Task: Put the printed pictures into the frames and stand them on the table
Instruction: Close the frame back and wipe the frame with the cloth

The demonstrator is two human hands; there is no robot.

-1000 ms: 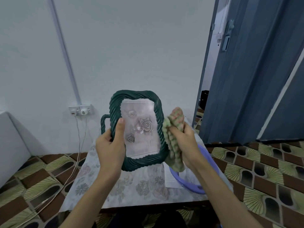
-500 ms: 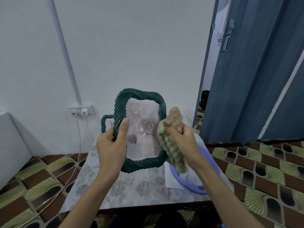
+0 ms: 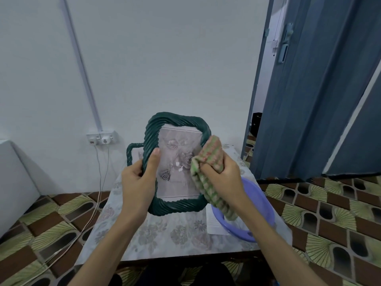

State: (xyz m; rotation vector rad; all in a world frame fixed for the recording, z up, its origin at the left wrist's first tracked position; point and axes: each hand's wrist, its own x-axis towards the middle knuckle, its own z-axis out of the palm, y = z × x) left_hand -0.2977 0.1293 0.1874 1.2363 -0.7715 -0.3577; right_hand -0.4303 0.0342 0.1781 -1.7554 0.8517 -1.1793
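A dark green twisted-rope frame is held upright above the table, with a grey rose picture behind its glass. My left hand grips the frame's left side, thumb lying on the glass. My right hand clutches a green and pink checked cloth and presses it against the glass at the right edge. A second green frame stands behind on the table, mostly hidden by the first.
The small table has a floral cover. A purple plastic basin and a sheet of paper lie at its right. Wall sockets with hanging cables are at the left. A blue folding door stands to the right.
The cloth in my right hand has slid from the frame's right edge onto the glass. The frame has turned and tilted slightly to the right.
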